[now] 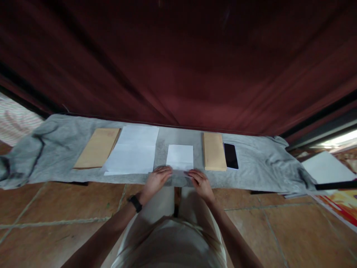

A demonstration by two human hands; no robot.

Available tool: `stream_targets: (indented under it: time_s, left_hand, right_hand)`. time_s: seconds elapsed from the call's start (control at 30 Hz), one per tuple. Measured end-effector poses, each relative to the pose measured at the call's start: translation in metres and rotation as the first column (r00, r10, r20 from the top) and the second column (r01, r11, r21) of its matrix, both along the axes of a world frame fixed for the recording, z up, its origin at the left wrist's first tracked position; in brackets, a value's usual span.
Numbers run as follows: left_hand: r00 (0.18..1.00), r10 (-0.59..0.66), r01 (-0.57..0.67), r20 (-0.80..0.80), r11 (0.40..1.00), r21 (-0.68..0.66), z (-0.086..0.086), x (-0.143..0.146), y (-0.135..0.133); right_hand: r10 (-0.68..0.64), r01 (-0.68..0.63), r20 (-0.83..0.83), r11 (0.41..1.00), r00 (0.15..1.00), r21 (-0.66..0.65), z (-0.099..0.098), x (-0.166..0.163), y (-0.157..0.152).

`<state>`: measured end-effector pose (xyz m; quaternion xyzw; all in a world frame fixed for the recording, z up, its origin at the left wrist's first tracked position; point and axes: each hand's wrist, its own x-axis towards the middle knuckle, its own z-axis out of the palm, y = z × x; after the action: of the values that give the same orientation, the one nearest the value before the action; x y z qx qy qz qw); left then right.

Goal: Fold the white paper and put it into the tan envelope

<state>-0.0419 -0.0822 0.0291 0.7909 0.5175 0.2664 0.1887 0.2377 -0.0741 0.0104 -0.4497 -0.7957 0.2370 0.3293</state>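
Note:
A small white sheet of paper (pixel 180 154) lies on the grey cloth straight in front of me, its near edge lifted in a narrow fold. My left hand (pixel 160 177) is closed on the left corner of that edge, fingers bent over it. At the right corner, my right hand (pixel 200 182) pinches the same edge between thumb and fingers. Left of the sheet is a pile of larger white paper (pixel 133 150), close to my left hand. To the right lies a stack of brown envelope-like paper (pixel 214 152), a little beyond my right hand.
A grey cloth (pixel 256 160) covers the long narrow bench. Another brown paper stack (pixel 96 149) lies at the left, partly under the white pile. A dark-screened phone (pixel 231 156) rests beside the right brown stack. A dark red curtain (pixel 178 74) hangs along the far edge.

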Motion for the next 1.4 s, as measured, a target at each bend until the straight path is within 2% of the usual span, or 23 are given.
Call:
stream_targets:
  time_s: [0.13,0.3,0.47,0.6,0.7,0.83,0.93,1.07,1.4]
  left_hand:
    - [0.978,0.132,-0.112,0.164,0.986,-0.123,0.003,0.001,-0.003]
    - [0.918,0.326,-0.279,0.227,0.936,-0.216,0.005,0.007,0.007]
    - [0.881,0.410,-0.347,0.238,0.900,-0.265,0.007,0.015,0.031]
    - [0.853,0.462,-0.396,0.242,0.876,-0.276,0.007,0.021,0.049]
    - [0.850,0.501,-0.451,0.160,0.851,-0.270,0.009,0.025,0.060]
    - [0.836,0.545,-0.541,-0.057,0.804,-0.245,0.015,0.032,0.071]
    - [0.820,0.545,-0.571,-0.171,0.799,-0.188,0.018,0.036,0.078]
    - [0.815,0.535,-0.569,-0.222,0.811,-0.134,0.018,0.039,0.086]
    - [0.791,0.537,-0.589,-0.294,0.797,-0.131,0.016,0.040,0.107]
  right_hand:
    - [-0.099,0.098,-0.024,0.994,0.995,-0.039,0.001,0.001,0.001]
    - [-0.226,0.227,0.013,0.970,0.974,-0.088,0.005,-0.008,0.009]
    - [-0.335,0.360,0.155,0.914,0.930,-0.188,0.015,-0.021,0.022]
    - [-0.392,0.456,0.296,0.869,0.871,-0.192,0.024,-0.030,0.034]
    - [-0.424,0.511,0.372,0.841,0.826,-0.177,0.030,-0.037,0.042]
    - [-0.462,0.573,0.461,0.809,0.758,-0.131,0.034,-0.046,0.052]
    - [-0.468,0.597,0.530,0.797,0.707,-0.093,0.035,-0.051,0.058]
    - [-0.470,0.608,0.572,0.791,0.672,-0.065,0.037,-0.056,0.067]
    - [-0.488,0.626,0.610,0.779,0.624,-0.017,0.033,-0.061,0.083]
